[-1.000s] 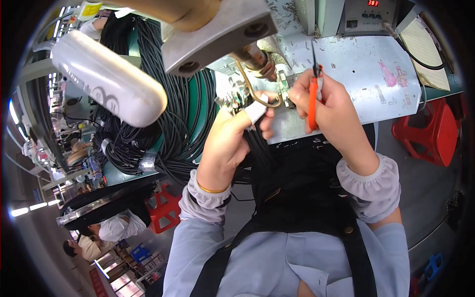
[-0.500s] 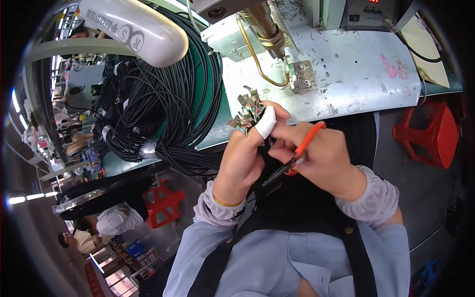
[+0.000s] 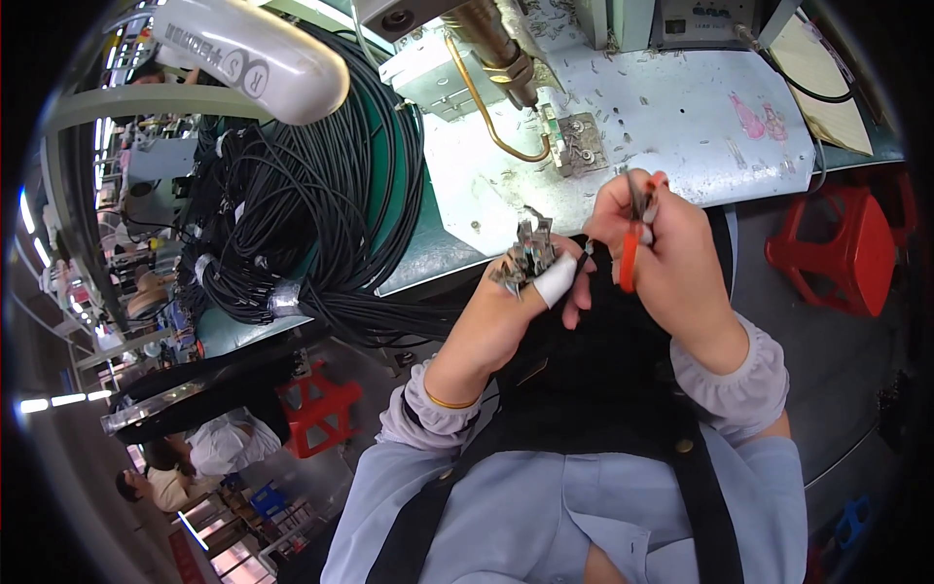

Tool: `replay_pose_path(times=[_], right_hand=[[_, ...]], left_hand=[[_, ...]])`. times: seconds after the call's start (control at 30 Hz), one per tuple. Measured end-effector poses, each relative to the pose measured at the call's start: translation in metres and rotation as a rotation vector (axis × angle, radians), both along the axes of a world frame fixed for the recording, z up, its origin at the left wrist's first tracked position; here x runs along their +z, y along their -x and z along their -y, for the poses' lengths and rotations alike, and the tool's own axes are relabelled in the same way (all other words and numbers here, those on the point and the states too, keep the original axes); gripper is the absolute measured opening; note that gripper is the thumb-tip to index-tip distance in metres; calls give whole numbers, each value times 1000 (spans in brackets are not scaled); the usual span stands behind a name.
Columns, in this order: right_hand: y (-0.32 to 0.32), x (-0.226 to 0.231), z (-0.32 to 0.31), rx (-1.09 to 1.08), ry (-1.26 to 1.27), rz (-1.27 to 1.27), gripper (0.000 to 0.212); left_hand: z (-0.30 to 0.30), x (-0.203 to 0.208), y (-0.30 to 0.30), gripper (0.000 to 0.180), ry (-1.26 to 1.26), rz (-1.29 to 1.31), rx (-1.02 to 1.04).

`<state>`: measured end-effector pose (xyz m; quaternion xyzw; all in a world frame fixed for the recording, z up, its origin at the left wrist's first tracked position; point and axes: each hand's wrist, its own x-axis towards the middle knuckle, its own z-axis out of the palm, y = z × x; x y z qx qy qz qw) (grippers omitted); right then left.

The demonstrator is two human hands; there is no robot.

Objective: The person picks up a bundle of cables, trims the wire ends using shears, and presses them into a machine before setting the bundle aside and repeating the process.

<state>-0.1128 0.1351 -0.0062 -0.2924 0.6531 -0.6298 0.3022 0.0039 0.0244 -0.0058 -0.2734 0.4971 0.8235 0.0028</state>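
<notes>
A bunch of small metal connectors (image 3: 530,255) on cable ends stands up out of my left hand (image 3: 501,311), which is closed around them. White wrapping (image 3: 555,281) covers one of its digits. A short black cable end (image 3: 585,257) sticks out past that wrapped digit, toward my right hand. My right hand (image 3: 671,255), closed, carries scissors (image 3: 628,261) with orange handles, their dark blades upward and blurred. Its fingertips are close to the cable end; whether they touch it I cannot tell.
Ahead stands a press-like machine (image 3: 501,58) with a copper-coloured tube and a small metal fixture (image 3: 582,146) on a pale metal plate (image 3: 681,127) strewn with clippings. Large coils of black cable (image 3: 302,185) lie at left. A red stool (image 3: 842,248) is at right.
My right hand has moved up and to the right, away from my left. The scissors have swung from pointing lower left to upward. My left hand has shifted right and slightly down, with the connectors.
</notes>
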Motion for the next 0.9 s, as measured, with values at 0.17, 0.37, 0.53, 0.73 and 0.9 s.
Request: replay_pose_path(times=[0.17,0.37,0.53,0.73,0.9], right_hand=[[12,-11,-2,9,-60,-149,22],[12,0,-5,218,-203,435,31],[14,1,-1,238,-255,679,36],[18,-4,0,313,-230,674,38],[17,1,0,399,-223,739,36]], left_hand=[[-4,6,-1,17,210,11,-48],[-6,1,2,15,483,-75,12],[-5,-14,4,10,852,-256,54],[-5,2,2,8,225,-6,159],[-5,-5,-2,9,761,-96,79]])
